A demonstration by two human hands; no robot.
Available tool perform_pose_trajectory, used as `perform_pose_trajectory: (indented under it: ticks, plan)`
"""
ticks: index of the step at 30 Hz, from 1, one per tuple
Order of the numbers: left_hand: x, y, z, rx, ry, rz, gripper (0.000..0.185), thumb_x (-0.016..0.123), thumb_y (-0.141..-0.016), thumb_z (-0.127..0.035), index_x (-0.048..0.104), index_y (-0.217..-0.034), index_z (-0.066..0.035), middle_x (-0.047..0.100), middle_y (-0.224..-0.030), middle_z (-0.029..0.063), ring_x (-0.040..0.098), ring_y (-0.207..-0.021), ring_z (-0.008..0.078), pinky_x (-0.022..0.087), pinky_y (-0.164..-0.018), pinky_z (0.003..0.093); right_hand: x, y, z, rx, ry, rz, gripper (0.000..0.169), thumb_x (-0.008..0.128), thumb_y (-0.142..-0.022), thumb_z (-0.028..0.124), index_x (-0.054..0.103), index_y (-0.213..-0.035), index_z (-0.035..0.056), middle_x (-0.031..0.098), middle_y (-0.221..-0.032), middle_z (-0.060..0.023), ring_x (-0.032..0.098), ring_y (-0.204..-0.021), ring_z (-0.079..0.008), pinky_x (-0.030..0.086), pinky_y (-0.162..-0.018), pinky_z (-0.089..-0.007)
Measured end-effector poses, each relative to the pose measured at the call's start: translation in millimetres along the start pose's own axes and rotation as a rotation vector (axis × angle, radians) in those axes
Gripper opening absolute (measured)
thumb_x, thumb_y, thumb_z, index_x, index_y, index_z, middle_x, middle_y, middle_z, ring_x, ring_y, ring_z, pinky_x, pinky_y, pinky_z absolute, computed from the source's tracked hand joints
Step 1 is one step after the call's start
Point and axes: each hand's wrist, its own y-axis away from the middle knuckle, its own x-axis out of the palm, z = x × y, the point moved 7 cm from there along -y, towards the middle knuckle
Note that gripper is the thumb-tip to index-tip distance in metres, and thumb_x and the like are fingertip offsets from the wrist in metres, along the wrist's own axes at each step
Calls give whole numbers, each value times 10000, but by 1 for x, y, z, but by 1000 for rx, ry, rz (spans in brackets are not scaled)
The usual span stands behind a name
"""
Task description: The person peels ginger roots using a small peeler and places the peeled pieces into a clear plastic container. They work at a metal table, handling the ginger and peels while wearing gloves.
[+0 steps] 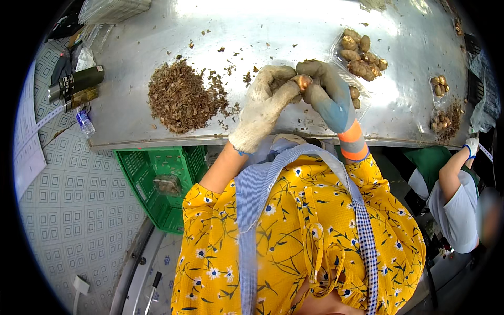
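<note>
In a soiled white knit glove, my left hand (262, 104) grips a small taro corm (303, 82), its pinkish end facing up. Opposite it, my right hand (332, 98) has its fingertips on the same corm; its grey-and-blue coated glove ends in an orange-and-grey cuff. The fingers hide most of the corm. Just beyond my right hand, several brown taro corms (359, 65) lie in a clear plastic tray (334, 49). Nearer, more corms (354, 92) sit in a second clear tray (366, 103), partly covered by my right hand. A heap of brown fibrous peelings (183, 98) lies left of my hands.
The metal table (130, 98) has scattered scraps. At its left edge are a dark vacuum flask (80, 80), a plastic bottle (85, 123) and stacked clear trays (112, 10). A green crate (151, 197) stands below. At right, a co-worker (453, 197) is beside small corm trays (440, 88).
</note>
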Motion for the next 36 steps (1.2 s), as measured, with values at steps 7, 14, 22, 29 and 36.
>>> perform_pose_trajectory:
  ticks: [7,14,22,29,36]
  plan:
    - [-3,6,-9,21,-74,26,306,593,-926,-152,499,-1163,18,616,-970,105,614,-819,123,532,-713,259,13,-1,19,-146,224,-9,230,559,-898,89,536,-1089,-36,647,-838,-65,645,-727,-79,516,-643,-233]
    - [-4,5,8,-60,220,78,302,528,-963,-193,499,-1182,14,611,-978,102,602,-783,135,525,-690,274,12,2,14,-63,103,39,249,531,-856,65,537,-1084,-34,638,-840,-58,639,-723,-93,510,-642,-232]
    - [-7,9,-4,-184,163,165,248,529,-918,-101,553,-1133,20,629,-923,84,599,-737,128,518,-678,262,10,5,0,44,-111,157,214,514,-858,76,538,-1051,-13,594,-770,-36,507,-606,-64,440,-571,-220]
    - [-13,5,-15,-183,-87,188,248,611,-891,-96,589,-1102,32,663,-916,85,628,-781,123,521,-684,251,9,1,11,64,96,233,142,571,-858,104,527,-970,29,560,-649,-15,469,-549,-53,381,-486,-229]
    - [-12,6,-18,-177,-188,209,243,631,-905,-101,596,-1109,27,669,-926,79,621,-789,107,516,-687,238,13,-6,14,130,265,346,125,491,-806,54,469,-926,26,539,-732,-35,524,-591,-69,419,-526,-217]
